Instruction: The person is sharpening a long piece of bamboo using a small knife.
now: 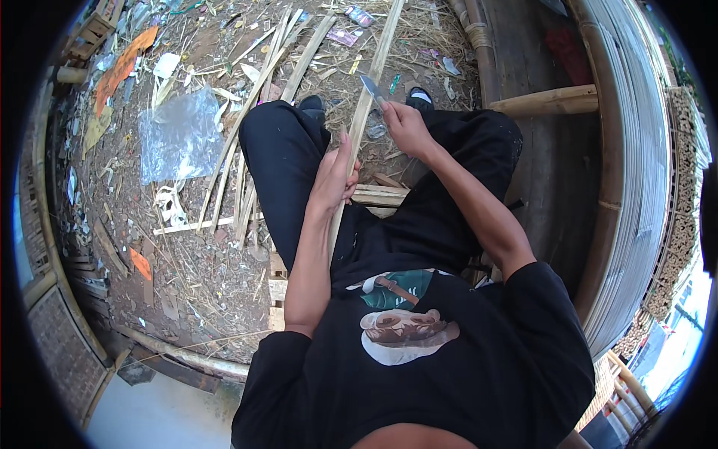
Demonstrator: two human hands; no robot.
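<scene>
A long, pale bamboo strip (361,120) slants from my lap up between my knees toward the far edge of the view. My left hand (333,179) is wrapped around its lower part, thumb lying along it. In my right hand (408,130) is a knife (372,89), gripped by the handle. Its grey blade points up and left, lying across the strip beyond my left hand; whether the edge bites into the bamboo I cannot tell. The strip's near end reaches my lap beside my left forearm.
Several more bamboo strips (232,153) lie on the littered ground to the left, near a clear plastic sheet (179,135) and an orange scrap (127,66). On the right, a bamboo pole (550,100) joins a raised frame with a thick upright bundle of thin strips (636,172).
</scene>
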